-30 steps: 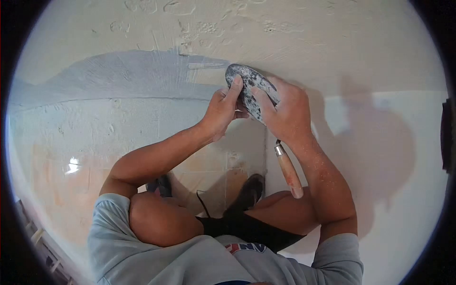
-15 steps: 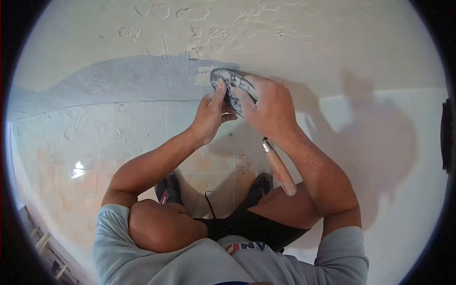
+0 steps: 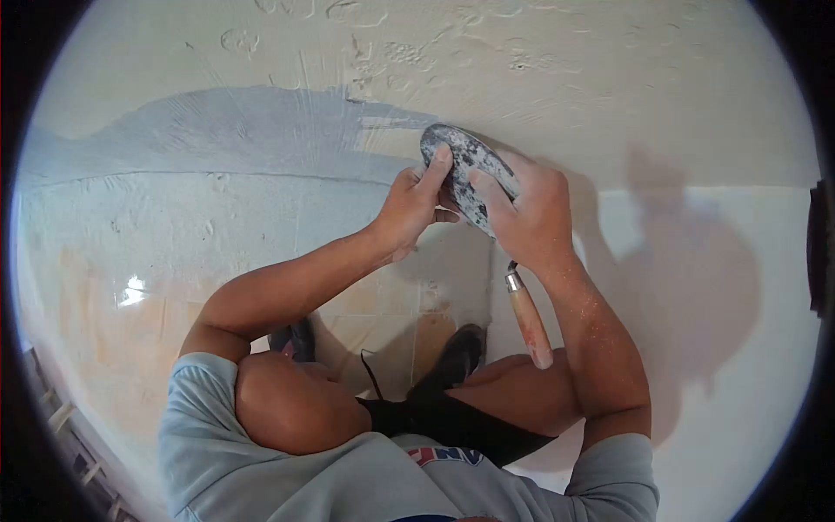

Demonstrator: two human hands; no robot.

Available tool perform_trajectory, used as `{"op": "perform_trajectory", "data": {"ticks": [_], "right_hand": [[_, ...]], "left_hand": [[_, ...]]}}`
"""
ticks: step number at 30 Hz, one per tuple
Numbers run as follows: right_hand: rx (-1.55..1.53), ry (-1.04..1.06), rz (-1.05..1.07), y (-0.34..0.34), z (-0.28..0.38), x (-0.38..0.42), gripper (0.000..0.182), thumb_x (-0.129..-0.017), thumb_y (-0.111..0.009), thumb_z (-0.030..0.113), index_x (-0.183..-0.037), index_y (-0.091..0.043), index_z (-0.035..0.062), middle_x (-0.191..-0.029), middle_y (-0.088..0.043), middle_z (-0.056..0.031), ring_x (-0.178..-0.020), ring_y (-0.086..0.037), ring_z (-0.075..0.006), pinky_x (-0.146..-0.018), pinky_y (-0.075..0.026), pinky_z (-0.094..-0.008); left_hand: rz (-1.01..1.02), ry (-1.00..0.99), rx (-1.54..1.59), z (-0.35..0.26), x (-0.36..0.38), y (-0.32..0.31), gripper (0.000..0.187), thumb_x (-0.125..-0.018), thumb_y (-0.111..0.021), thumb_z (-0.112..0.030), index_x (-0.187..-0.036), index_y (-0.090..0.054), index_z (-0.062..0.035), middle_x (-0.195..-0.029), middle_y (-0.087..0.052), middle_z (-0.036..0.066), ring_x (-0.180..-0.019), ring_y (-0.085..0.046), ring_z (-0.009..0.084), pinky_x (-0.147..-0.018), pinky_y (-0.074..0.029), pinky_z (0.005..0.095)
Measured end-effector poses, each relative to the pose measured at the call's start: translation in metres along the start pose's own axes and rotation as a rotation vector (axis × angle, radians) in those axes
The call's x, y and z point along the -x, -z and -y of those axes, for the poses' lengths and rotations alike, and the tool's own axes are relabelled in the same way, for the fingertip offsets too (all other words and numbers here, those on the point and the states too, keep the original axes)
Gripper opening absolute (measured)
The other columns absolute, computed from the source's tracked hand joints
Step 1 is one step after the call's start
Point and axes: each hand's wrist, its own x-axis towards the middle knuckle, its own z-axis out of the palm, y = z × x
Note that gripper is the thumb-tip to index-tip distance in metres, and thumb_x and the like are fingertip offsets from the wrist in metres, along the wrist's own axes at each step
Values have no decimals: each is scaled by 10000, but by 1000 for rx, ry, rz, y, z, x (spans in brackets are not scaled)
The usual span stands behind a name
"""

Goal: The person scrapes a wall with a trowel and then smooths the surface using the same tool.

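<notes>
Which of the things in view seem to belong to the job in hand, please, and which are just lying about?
Probably the job:
- speckled oval plate, held by left hand and right hand
- wooden handle; its joint is hidden
- grey wall patch

Seemingly just about:
- thin dark strip, low centre
- slatted object, lower left

Single head-height view, facing downward

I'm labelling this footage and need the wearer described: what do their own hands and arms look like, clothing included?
Both the left hand and right hand are bare, without gloves. Pale residue shows on the right hand's fingers, and light specks dot the right forearm. Light grey short sleeves end above the elbows; both forearms are uncovered.
</notes>
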Motion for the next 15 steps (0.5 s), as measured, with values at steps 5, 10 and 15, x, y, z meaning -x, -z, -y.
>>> {"op": "perform_trajectory", "data": {"ticks": [5,10,15], "right_hand": [[102,-7,88,-20,16,-8,222,-910,-678,167,-1038,-720,-10,-853,-696,-246,-787,-690,-426,-713,-541,-434],[9,93,50,-23,20,-10,162,-935,-640,154,-954,-677,-3,-800,-665,-257,-806,-646,-494,-688,-518,-516],[17,86,77,-30,15,-13,171,-937,-638,167,-946,-663,-2,-812,-659,-268,-824,-637,-502,-694,-513,-531]], "left_hand": [[-93,-52,45,-2,15,21,619,-1063,-471,-625,-996,-675,-45,-907,-682,52,-806,-642,149,-773,-552,341],[-121,-44,76,-7,19,18,615,-1062,-455,-640,-1007,-671,-66,-912,-681,44,-810,-635,140,-788,-545,341],[-130,-69,100,-2,15,25,608,-1059,-464,-640,-1045,-665,-66,-923,-680,39,-811,-635,130,-772,-546,339]]}}
